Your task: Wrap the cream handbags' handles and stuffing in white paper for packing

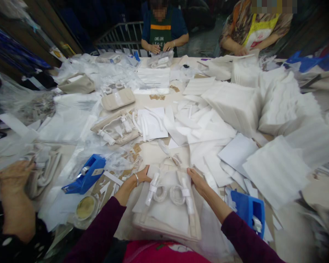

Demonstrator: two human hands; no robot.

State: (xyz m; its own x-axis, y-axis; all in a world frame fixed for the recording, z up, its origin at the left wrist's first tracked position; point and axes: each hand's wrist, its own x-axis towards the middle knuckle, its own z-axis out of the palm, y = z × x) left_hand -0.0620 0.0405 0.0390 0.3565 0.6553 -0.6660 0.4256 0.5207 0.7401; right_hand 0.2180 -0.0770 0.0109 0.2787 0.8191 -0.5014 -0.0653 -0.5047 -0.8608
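A flat beige handbag (146,223) lies in front of me, close to the table's near edge. Its straps are wrapped in white padding (152,188), and two coiled loops (177,194) rest on a white foam sheet over its face. My left hand (144,175) grips the bag's far left side, with the thumb showing on top and the other fingers mostly hidden. At the far right side, my right hand (196,179) holds the bag likewise, its fingers partly out of sight beneath.
Blue tape dispensers (87,175) (248,212) stand on both sides, with a tape roll (85,208) at left. Wrapped bags (117,99) and foam sheets (233,106) cover the table. A co-worker's hand (15,177) is at left; two people (164,31) (257,33) work opposite.
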